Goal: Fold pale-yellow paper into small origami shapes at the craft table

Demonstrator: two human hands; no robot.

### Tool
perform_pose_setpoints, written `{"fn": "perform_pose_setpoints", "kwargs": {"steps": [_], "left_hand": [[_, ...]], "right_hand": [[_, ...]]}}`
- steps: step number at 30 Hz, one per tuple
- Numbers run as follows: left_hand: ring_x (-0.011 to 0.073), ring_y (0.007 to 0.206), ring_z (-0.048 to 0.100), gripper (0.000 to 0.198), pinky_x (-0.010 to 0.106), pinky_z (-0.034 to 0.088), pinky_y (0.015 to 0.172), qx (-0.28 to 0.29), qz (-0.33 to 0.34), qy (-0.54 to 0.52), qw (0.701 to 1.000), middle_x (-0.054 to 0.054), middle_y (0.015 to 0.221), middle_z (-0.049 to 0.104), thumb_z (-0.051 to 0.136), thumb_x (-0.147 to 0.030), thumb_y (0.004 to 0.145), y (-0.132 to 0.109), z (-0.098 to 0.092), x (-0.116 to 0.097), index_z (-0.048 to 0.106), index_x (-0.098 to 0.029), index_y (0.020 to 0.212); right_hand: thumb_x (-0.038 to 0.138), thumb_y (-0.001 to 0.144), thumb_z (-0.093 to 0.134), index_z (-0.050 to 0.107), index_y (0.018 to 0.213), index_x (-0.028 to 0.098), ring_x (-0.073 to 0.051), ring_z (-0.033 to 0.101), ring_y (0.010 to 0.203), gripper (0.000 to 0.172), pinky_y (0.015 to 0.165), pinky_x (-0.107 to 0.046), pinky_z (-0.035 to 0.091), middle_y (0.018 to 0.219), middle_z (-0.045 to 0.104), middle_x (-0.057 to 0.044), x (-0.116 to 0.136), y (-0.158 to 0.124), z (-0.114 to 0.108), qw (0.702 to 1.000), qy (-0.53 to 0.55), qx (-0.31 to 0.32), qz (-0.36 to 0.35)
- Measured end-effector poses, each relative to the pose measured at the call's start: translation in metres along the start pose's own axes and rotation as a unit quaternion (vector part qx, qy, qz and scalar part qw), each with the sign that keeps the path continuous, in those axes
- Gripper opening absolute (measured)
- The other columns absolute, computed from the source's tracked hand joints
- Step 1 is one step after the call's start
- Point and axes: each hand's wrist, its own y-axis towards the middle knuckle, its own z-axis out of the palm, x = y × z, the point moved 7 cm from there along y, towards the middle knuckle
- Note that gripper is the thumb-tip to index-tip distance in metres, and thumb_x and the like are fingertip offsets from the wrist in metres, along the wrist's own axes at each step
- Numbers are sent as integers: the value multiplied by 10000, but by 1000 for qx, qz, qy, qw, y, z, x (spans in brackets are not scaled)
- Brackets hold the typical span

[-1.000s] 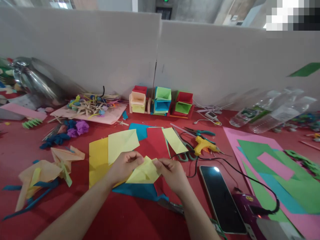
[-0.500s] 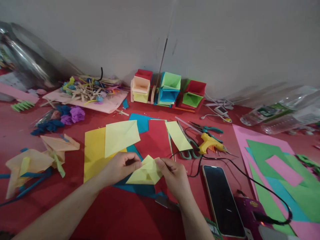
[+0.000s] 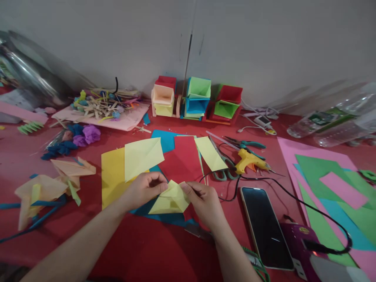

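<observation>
A partly folded pale yellow paper (image 3: 171, 199) is held between both hands just above the red table. My left hand (image 3: 144, 188) pinches its left upper edge with closed fingers. My right hand (image 3: 204, 202) pinches its right corner, fingers closed on the fold. Under the paper lie a blue sheet (image 3: 164, 216), a red sheet (image 3: 183, 160) and a yellow sheet (image 3: 113, 176), with another pale yellow sheet (image 3: 142, 156) resting on them.
A phone (image 3: 266, 227) lies right of my right hand, with a black cord (image 3: 293, 199), a yellow glue gun (image 3: 249, 161) and scissors (image 3: 221, 172) beyond it. Stacked paper boxes (image 3: 195, 100) stand at the wall. Coloured sheets (image 3: 331, 184) lie right, crumpled paper (image 3: 44, 188) left.
The view tilted down and shifted slightly. My hands stay on the pale yellow paper and have worked its fold a little tighter, with the fingers closer together.
</observation>
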Motion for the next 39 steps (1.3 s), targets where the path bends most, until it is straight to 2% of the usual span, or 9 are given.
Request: {"fn": "perform_pose_setpoints", "kwargs": {"steps": [6,15,20,24,29,33,36,39], "left_hand": [[91,565,398,246,201,317,515,46,-22,29,998,-44,609,457,527,-398,775,-4,3,-5,542,-163,706],[102,593,393,257,209,322,535,48,-19,52,997,-35,627,437,491,-393,794,-4,5,-4,505,-164,677],[95,582,375,244,203,303,522,38,-9,82,996,-46,630,422,453,-375,823,-6,9,-6,488,-169,696],[93,583,360,225,202,300,519,47,-5,58,997,-45,635,411,453,-346,827,-7,11,-8,470,-170,688],[92,605,380,187,201,318,544,58,-8,6,998,-44,660,421,510,-335,803,-5,11,-6,485,-166,727],[92,601,389,234,203,320,546,49,-1,-4,999,-45,648,423,483,-380,820,-4,12,-8,493,-165,728],[94,597,396,255,206,323,553,36,-7,3,999,-44,631,431,487,-387,813,-4,11,-7,500,-162,694],[97,592,392,262,210,319,549,48,-28,3,998,-42,629,436,481,-399,810,-4,11,-2,505,-162,700]], "right_hand": [[482,810,461,614,637,139,-110,416,532,414,461,-208,309,553,466,7,-3,1,-2,1000,6,-5,8],[492,806,464,562,589,145,-96,358,501,421,441,-210,279,524,403,18,-8,2,-1,999,33,-13,13],[446,823,468,540,603,150,-89,329,508,375,454,-209,260,537,357,33,-7,2,-5,999,-3,-37,14],[429,836,454,535,602,148,-86,316,511,374,454,-210,246,540,343,33,-6,2,-4,999,-30,-30,8],[431,833,459,605,639,140,-95,376,518,379,464,-206,283,547,430,19,-3,1,0,1000,-28,6,-13],[428,822,477,672,687,136,-116,458,546,376,489,-206,336,571,531,2,2,-1,5,999,-24,35,-23],[413,826,484,688,737,142,-136,507,600,351,528,-210,377,620,584,-10,3,-1,8,999,-15,45,-22],[407,832,484,679,738,145,-135,512,605,340,531,-208,382,629,590,-14,1,-1,8,999,-12,38,-18]]}}
